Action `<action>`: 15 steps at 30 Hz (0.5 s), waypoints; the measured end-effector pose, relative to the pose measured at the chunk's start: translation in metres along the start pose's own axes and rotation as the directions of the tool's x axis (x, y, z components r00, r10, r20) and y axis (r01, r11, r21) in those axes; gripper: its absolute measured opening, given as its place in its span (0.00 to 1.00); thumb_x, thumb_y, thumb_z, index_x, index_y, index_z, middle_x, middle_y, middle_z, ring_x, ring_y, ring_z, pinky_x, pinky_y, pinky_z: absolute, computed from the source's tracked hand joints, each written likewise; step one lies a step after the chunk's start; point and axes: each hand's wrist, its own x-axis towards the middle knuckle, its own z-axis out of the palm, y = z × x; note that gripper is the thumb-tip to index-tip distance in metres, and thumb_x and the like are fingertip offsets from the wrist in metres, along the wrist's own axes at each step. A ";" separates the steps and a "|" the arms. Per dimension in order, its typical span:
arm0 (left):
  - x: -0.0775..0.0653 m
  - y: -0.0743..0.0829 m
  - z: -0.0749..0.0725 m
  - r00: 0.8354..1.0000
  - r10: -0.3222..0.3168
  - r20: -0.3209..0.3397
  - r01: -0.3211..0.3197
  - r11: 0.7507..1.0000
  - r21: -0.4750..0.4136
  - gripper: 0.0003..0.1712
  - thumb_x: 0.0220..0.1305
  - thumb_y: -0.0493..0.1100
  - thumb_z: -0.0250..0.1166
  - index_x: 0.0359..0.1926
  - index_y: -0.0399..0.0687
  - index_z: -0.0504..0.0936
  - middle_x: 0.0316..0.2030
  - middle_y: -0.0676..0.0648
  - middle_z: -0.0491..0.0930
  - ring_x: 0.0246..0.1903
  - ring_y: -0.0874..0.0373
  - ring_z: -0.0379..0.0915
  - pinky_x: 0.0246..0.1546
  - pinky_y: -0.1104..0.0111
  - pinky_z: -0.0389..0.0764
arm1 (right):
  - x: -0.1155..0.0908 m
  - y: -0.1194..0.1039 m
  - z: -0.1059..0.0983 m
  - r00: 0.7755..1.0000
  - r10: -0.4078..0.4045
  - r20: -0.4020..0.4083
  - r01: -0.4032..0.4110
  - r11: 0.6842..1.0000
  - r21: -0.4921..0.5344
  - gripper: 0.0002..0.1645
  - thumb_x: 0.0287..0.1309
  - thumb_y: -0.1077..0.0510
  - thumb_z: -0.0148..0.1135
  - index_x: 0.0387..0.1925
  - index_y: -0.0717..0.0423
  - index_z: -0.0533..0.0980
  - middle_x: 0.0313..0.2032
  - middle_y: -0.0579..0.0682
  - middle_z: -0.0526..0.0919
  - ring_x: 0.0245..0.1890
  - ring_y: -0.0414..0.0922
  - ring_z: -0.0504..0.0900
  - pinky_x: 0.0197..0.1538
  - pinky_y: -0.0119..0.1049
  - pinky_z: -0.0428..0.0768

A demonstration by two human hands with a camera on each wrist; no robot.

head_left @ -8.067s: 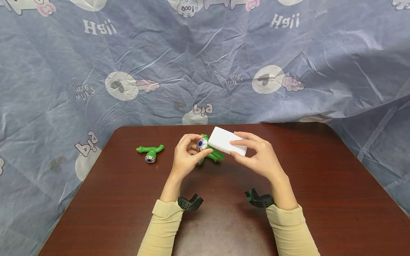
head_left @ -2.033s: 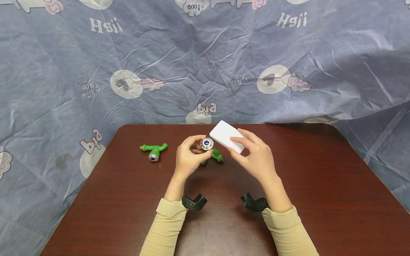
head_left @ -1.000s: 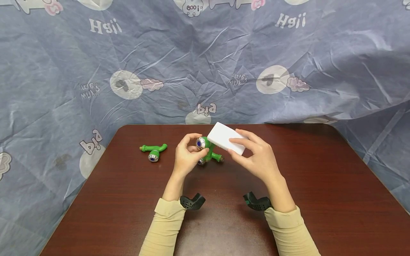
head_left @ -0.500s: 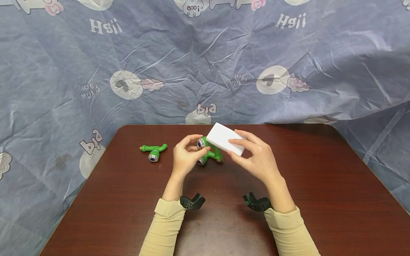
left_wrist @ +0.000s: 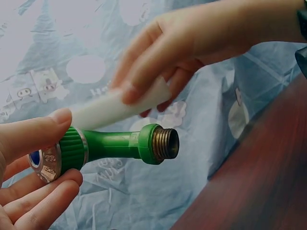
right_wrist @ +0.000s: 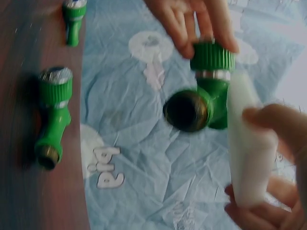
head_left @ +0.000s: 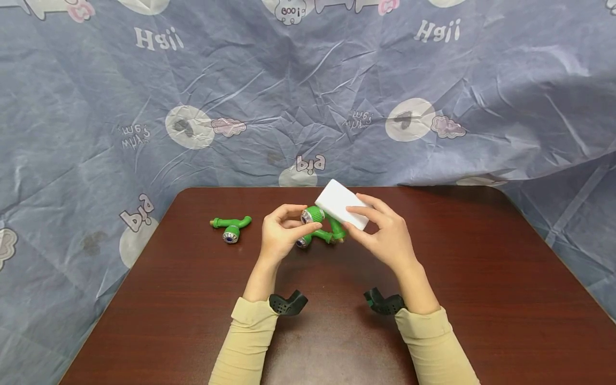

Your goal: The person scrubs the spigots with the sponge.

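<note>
My left hand (head_left: 280, 235) pinches the ribbed green knob of a green water tap (head_left: 314, 215) between thumb and fingers. The knob's end is silver with a blue centre. In the left wrist view the tap (left_wrist: 112, 144) lies sideways, its brass threaded end pointing right. My right hand (head_left: 389, 235) grips a white block-shaped sponge (head_left: 339, 202) by its edges. The right wrist view has the sponge (right_wrist: 247, 143), a little blurred, against the side of the tap's body (right_wrist: 214, 91). Part of the tap is hidden behind the sponge in the head view.
Two more green taps lie on the dark red-brown table (head_left: 168, 299): one tap (head_left: 231, 224) to the left, another tap (head_left: 304, 240) just beyond my left hand, partly covered by it. A blue-grey patterned cloth (head_left: 269, 107) hangs behind the table.
Across the frames the sponge shifts back and forth along the held tap. Since half a second ago it has moved slightly up and right, and the tap has turned in my left hand.
</note>
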 end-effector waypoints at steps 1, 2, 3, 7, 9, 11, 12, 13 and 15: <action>0.000 0.000 0.000 1.000 -0.006 -0.005 0.006 1.000 0.004 0.22 0.42 0.25 0.73 0.42 0.27 0.80 0.35 0.37 0.82 0.24 0.58 0.80 0.23 0.73 0.77 | 0.000 0.002 -0.001 0.999 0.023 -0.024 -0.024 0.999 -0.031 0.17 0.42 0.57 0.73 0.39 0.53 0.84 0.49 0.54 0.80 0.47 0.50 0.79 0.40 0.44 0.78; 0.000 0.000 0.000 1.000 -0.012 -0.009 0.012 1.000 0.007 0.22 0.42 0.26 0.73 0.42 0.27 0.80 0.35 0.37 0.82 0.24 0.58 0.80 0.23 0.73 0.77 | 0.000 0.004 -0.002 0.998 0.047 -0.047 -0.050 0.997 -0.054 0.17 0.42 0.57 0.73 0.39 0.53 0.84 0.50 0.54 0.80 0.47 0.50 0.79 0.40 0.45 0.77; 0.000 0.000 0.000 1.000 -0.017 -0.012 0.017 1.000 0.008 0.21 0.42 0.26 0.73 0.42 0.27 0.80 0.35 0.38 0.82 0.24 0.59 0.80 0.24 0.73 0.78 | 0.000 0.004 -0.003 0.995 0.066 -0.070 -0.071 0.995 -0.068 0.16 0.42 0.56 0.73 0.39 0.53 0.84 0.50 0.53 0.80 0.47 0.50 0.79 0.40 0.45 0.77; 0.001 -0.001 0.000 0.999 -0.027 -0.020 0.027 1.000 0.012 0.21 0.43 0.27 0.73 0.42 0.27 0.79 0.33 0.37 0.82 0.23 0.60 0.79 0.25 0.73 0.78 | 0.001 0.001 -0.004 0.993 0.068 -0.098 -0.073 0.996 -0.053 0.17 0.42 0.56 0.73 0.38 0.52 0.84 0.50 0.52 0.80 0.48 0.50 0.79 0.42 0.45 0.77; 0.001 -0.001 0.000 0.999 -0.026 -0.020 0.026 1.000 0.011 0.20 0.43 0.27 0.73 0.41 0.26 0.79 0.32 0.36 0.82 0.23 0.60 0.79 0.25 0.73 0.79 | 0.002 -0.004 -0.004 0.997 0.028 -0.074 -0.029 0.999 -0.023 0.17 0.41 0.56 0.74 0.39 0.52 0.84 0.50 0.53 0.80 0.48 0.50 0.79 0.42 0.44 0.77; 0.001 0.000 0.000 1.000 -0.024 -0.017 0.024 1.000 0.013 0.20 0.43 0.26 0.73 0.40 0.26 0.79 0.32 0.34 0.81 0.23 0.59 0.79 0.26 0.72 0.79 | 0.002 -0.010 -0.002 0.999 -0.017 -0.033 0.017 1.000 0.015 0.18 0.41 0.57 0.75 0.39 0.52 0.84 0.50 0.54 0.80 0.48 0.50 0.79 0.42 0.42 0.77; 0.001 0.000 0.000 1.000 -0.023 -0.016 0.024 1.000 0.014 0.19 0.43 0.26 0.73 0.39 0.26 0.79 0.32 0.34 0.81 0.23 0.59 0.79 0.26 0.72 0.79 | 0.003 -0.012 -0.002 0.999 -0.035 -0.012 0.036 0.999 0.034 0.18 0.41 0.57 0.75 0.39 0.53 0.84 0.50 0.54 0.80 0.48 0.50 0.79 0.42 0.42 0.77; 0.001 0.001 0.000 1.000 -0.022 -0.015 0.022 1.000 0.016 0.19 0.43 0.26 0.73 0.39 0.25 0.79 0.32 0.34 0.81 0.23 0.59 0.79 0.25 0.72 0.79 | 0.003 -0.014 -0.001 0.999 -0.047 0.005 0.047 0.998 0.052 0.19 0.41 0.58 0.75 0.40 0.52 0.84 0.51 0.54 0.79 0.48 0.50 0.79 0.42 0.41 0.77; 0.001 0.001 0.000 1.000 -0.017 -0.010 0.017 1.000 0.012 0.19 0.43 0.26 0.73 0.38 0.25 0.78 0.33 0.33 0.81 0.23 0.58 0.79 0.26 0.72 0.79 | 0.002 -0.017 0.000 0.998 -0.062 0.030 0.060 0.995 0.075 0.20 0.40 0.58 0.75 0.41 0.52 0.84 0.51 0.54 0.79 0.47 0.49 0.79 0.42 0.40 0.78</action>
